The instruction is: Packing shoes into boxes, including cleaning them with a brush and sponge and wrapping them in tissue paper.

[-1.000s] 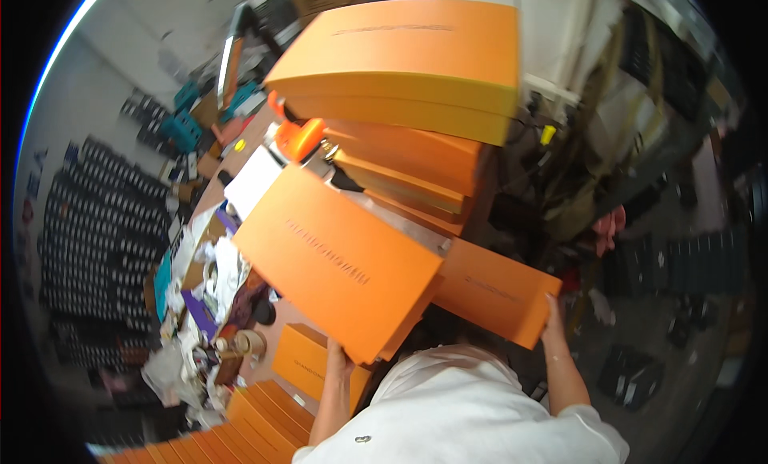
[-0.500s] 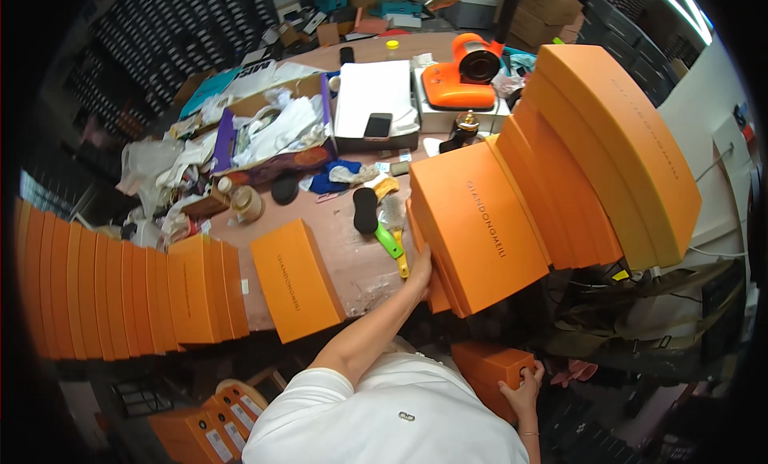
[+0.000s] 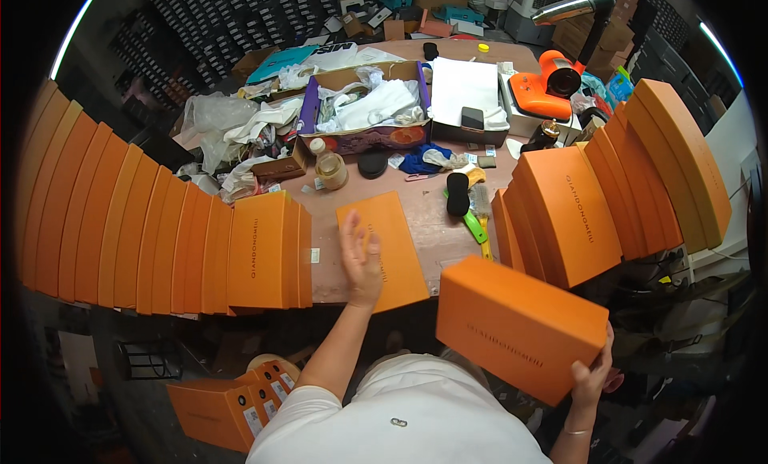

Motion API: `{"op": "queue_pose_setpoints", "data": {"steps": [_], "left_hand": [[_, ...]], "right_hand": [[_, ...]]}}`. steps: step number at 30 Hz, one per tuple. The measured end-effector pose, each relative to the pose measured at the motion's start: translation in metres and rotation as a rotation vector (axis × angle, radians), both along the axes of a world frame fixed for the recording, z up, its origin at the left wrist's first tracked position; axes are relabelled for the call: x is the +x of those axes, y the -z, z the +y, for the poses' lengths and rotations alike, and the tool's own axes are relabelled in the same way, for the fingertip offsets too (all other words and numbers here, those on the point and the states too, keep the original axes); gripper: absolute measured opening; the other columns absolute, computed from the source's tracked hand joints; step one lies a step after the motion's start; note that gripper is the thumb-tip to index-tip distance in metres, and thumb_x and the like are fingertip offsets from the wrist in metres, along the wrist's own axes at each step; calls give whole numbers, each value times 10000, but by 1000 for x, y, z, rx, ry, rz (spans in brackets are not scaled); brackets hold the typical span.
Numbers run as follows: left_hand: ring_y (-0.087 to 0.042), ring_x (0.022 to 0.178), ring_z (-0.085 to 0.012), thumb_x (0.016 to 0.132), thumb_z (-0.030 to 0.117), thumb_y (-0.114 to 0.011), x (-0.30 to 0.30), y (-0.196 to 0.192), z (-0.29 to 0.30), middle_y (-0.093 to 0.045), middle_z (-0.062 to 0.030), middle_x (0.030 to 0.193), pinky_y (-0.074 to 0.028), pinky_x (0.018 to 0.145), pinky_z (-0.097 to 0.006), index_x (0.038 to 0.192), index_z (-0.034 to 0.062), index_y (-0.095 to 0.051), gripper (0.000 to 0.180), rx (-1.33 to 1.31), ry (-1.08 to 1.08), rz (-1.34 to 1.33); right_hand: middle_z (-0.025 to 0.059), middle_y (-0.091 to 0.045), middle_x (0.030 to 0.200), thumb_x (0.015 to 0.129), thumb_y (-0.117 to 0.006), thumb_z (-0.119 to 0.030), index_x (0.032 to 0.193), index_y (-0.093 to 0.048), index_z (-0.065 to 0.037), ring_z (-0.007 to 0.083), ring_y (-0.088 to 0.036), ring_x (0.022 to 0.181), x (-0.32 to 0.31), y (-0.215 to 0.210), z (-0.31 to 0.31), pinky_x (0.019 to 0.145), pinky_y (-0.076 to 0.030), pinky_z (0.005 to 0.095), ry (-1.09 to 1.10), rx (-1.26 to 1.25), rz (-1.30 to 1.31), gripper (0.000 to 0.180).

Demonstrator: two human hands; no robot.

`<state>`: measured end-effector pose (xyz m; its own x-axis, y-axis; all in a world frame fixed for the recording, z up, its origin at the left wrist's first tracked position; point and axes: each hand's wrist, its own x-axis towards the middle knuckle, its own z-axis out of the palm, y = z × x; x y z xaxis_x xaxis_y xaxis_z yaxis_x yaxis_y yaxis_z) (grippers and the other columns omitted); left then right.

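My right hand [image 3: 590,372] grips one end of a closed orange shoebox [image 3: 512,324], held tilted in front of my body at the table's near edge. My left hand [image 3: 360,264] is raised with its fingers apart and holds nothing. Just behind it, a second orange box [image 3: 400,240] lies on the table [image 3: 344,284]; whether the hand touches it I cannot tell. To the right of that box are a black oval brush [image 3: 458,194] with a green handle [image 3: 477,228] and a yellow-handled brush [image 3: 485,242].
Rows of orange boxes stand at the left [image 3: 152,232] and at the right [image 3: 568,216]. Farther back are a capped bottle [image 3: 330,170], a purple carton [image 3: 364,136] of crumpled paper and an orange machine [image 3: 541,94]. More boxes [image 3: 216,416] sit low at the left.
My right hand has lifted its orange box from low at my side to the table's edge. My left hand has left the right-hand stack and moved left, in front of the lying box.
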<state>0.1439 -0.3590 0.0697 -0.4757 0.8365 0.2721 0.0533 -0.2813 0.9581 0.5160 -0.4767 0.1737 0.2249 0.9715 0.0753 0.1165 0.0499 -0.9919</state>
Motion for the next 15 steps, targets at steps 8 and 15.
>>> {"op": "queue_pose_setpoints", "data": {"steps": [8, 15], "left_hand": [[-313, 1346, -294, 872, 405, -660, -69, 94, -35, -329, -207, 1428, -254, 1107, -388, 1432, -24, -257, 812, -407, 258, -41], [-509, 1142, -219, 897, 353, -641, -80, 122, -17, -527, -91, 1231, -402, 976, -349, 1325, 49, -413, 572, -416, 234, -423]], "right_hand": [[47, -571, 1203, 909, -618, -235, 1306, -475, -104, 169, -510, 1172, -204, 197, 29, 972, -432, 434, -119, -553, 884, 442], [23, -610, 1076, 961, -547, -249, 1163, -595, -70, 108, -556, 971, -178, 196, 59, 802, -454, 282, -49, -439, 472, 274]]}}
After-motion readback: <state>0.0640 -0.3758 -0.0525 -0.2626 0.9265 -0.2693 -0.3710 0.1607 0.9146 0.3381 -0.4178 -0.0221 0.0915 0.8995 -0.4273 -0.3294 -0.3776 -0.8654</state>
